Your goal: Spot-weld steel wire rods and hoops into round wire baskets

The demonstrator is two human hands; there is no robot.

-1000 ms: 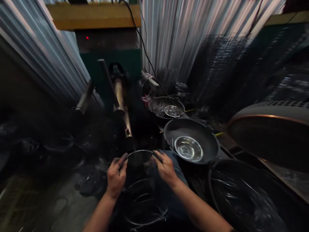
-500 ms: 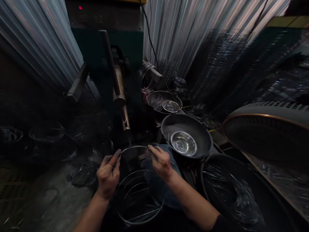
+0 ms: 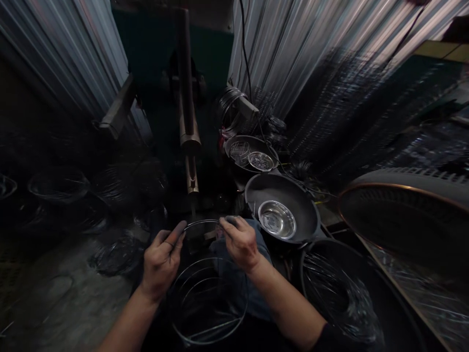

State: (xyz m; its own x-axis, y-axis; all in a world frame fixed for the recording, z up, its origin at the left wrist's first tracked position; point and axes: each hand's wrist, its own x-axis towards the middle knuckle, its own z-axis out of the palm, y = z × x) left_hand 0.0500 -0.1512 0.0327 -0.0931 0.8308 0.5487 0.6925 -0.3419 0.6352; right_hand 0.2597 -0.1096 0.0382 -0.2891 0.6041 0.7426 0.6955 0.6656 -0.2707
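Between left hand [image 3: 161, 259] and right hand [image 3: 240, 242], wire hoop [image 3: 201, 221], likely steel

Dim overall, floor [image 3: 47, 303] v. dark w/ heavy shadow. Brightest on corrugated sheet metal [image 3: 293, 49], streaky blur toward upper R. Strong fisheye bend at edges. Glare on steel bowl [image 3: 277, 219], faint glint on wire hoop [image 3: 201, 221].

The left hand [image 3: 161, 259] and right hand [image 3: 240, 242] pinch a thin wire ring [image 3: 201, 223] at its far edge, above more wire hoops [image 3: 207, 305]. Just right of them, a black wok [image 3: 258, 195] holds a steel bowl [image 3: 276, 220].
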